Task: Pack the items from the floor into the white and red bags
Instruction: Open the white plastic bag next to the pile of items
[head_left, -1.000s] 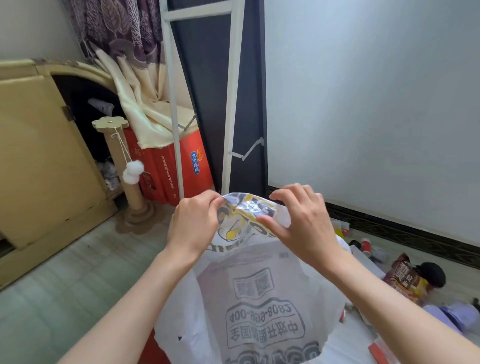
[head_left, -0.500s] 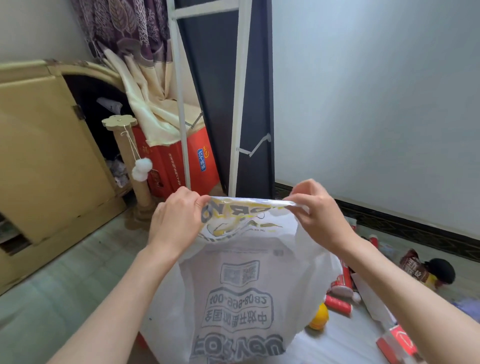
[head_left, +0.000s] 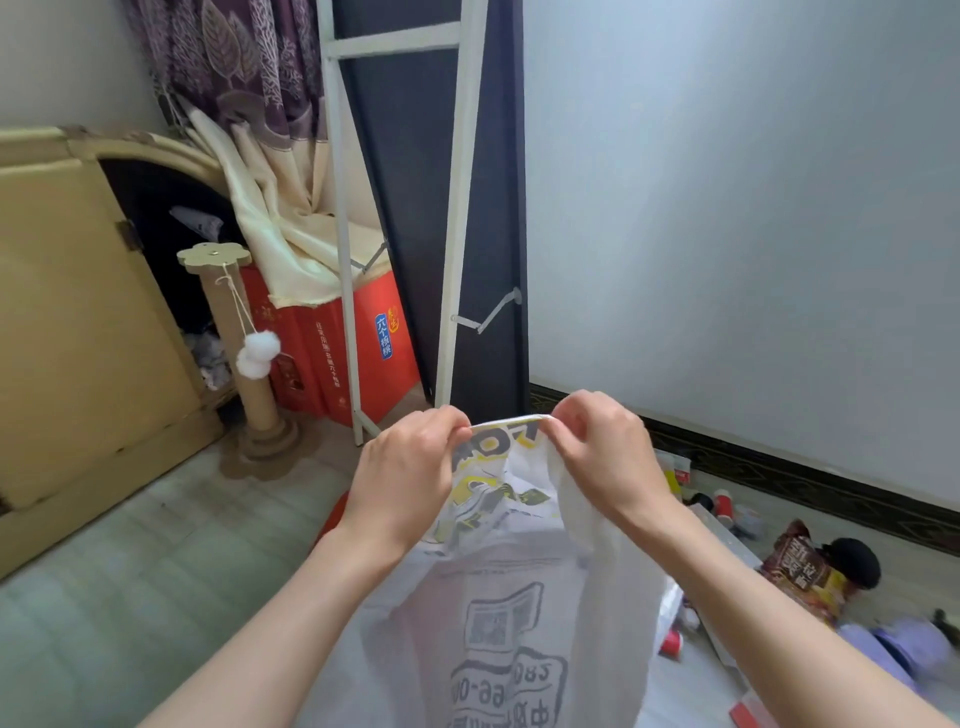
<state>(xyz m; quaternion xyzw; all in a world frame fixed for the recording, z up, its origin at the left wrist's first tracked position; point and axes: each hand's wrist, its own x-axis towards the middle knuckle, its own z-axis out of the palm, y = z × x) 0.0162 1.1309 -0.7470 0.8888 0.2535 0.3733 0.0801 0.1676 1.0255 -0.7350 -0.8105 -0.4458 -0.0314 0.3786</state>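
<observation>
A white plastic bag (head_left: 498, 613) with grey and yellow print hangs in front of me, held up off the floor. My left hand (head_left: 410, 473) and my right hand (head_left: 597, 457) both pinch its top edge, close together. A sliver of the red bag (head_left: 332, 519) shows behind my left wrist. Loose items lie on the floor at the right: a brown snack packet (head_left: 800, 571), a black round object (head_left: 852, 561), small red-capped containers (head_left: 722, 504), a lilac item (head_left: 904, 649) and a red cylinder (head_left: 670, 644).
A cardboard cat scratching post (head_left: 244, 353) with a white pom-pom stands at the left, by a yellow cabinet (head_left: 78, 322). A red carton (head_left: 343, 343) and a white-framed dark panel (head_left: 426, 208) stand behind the bag. A white wall with dark skirting runs along the right.
My hands have come closer together along the bag's top edge, bunching it. The view has tilted a little.
</observation>
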